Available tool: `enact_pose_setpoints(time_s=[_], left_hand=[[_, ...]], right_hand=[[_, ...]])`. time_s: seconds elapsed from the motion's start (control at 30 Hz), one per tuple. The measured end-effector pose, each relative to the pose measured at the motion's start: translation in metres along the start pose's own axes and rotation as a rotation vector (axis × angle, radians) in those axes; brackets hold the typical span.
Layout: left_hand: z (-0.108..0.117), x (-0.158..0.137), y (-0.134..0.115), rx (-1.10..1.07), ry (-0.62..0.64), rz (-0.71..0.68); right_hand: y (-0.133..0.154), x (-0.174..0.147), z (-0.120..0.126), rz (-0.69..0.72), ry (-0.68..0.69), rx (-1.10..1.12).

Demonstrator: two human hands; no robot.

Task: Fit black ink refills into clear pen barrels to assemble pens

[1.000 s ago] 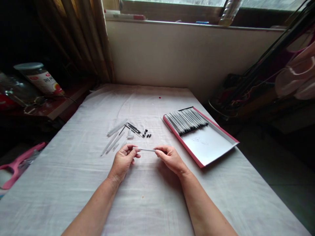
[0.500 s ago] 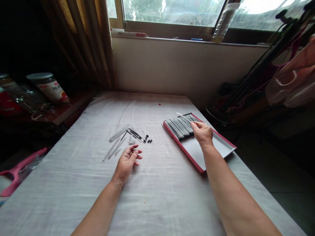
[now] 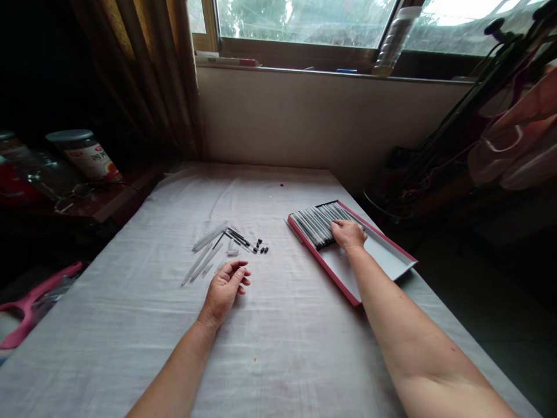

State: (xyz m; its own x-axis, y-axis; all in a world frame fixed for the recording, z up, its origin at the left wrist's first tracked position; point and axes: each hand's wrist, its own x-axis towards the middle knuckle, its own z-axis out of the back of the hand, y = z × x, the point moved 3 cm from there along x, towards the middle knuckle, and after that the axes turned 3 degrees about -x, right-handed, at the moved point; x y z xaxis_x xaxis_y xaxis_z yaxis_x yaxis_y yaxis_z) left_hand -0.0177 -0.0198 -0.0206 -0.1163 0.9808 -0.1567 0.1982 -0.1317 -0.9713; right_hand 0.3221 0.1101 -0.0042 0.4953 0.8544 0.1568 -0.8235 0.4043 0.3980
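My right hand (image 3: 349,234) is at the right end of a row of translucent pens (image 3: 311,225). Its fingers pinch a pen that now lies level with the row, its lower end hidden by the hand. The pens sit side by side in a shallow white box with a red rim (image 3: 335,278). My left hand (image 3: 226,287) rests palm up on the cloth, fingers loosely curled and apart, holding nothing. Just beyond it lie clear pen barrels (image 3: 204,260), thin black refills (image 3: 238,237), small black plugs (image 3: 262,249) and clear caps (image 3: 232,249).
A white cloth (image 3: 270,360) covers the table. A tiny red piece (image 3: 282,185) lies near its far edge. At left, a lidded jar (image 3: 89,155) stands on a dark shelf, with a pink-handled item (image 3: 30,305) below. A plastic bottle (image 3: 397,42) leans at the window.
My right hand has moved slightly left and down, bringing the pen from above the box onto the row. My left hand has hardly moved.
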Motion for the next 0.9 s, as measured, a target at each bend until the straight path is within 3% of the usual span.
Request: enact_pose_setpoints(time_s=[0.2, 0.3, 0.4, 0.53, 0.63, 0.77, 0.9], left_hand=[[0.001, 0.0, 0.0, -0.007, 0.003, 0.0], [0.001, 0.0, 0.0, -0.022, -0.005, -0.003], [0.001, 0.001, 0.001, -0.052, -0.015, -0.002], [0.006, 0.004, 0.001, -0.116, -0.05, -0.019], [0.027, 0.009, -0.007, -0.129, -0.186, -0.131], [0.067, 0.013, -0.023, -0.1, -0.479, -0.341], [0.093, 0.019, -0.024, -0.108, -0.667, -0.379]], right_hand=[[0.002, -0.001, 0.004, 0.033, 0.009, -0.015], [0.015, -0.006, 0.01, 0.103, -0.055, -0.001], [0.045, -0.021, 0.011, 0.297, -0.085, 0.043], [0.104, -0.058, -0.009, 0.641, 0.053, 0.122], [0.147, -0.087, -0.033, 0.779, 0.182, 0.128], [0.196, -0.11, -0.062, 0.911, 0.279, 0.06], [0.24, -0.114, -0.083, 1.025, 0.339, 0.043]])
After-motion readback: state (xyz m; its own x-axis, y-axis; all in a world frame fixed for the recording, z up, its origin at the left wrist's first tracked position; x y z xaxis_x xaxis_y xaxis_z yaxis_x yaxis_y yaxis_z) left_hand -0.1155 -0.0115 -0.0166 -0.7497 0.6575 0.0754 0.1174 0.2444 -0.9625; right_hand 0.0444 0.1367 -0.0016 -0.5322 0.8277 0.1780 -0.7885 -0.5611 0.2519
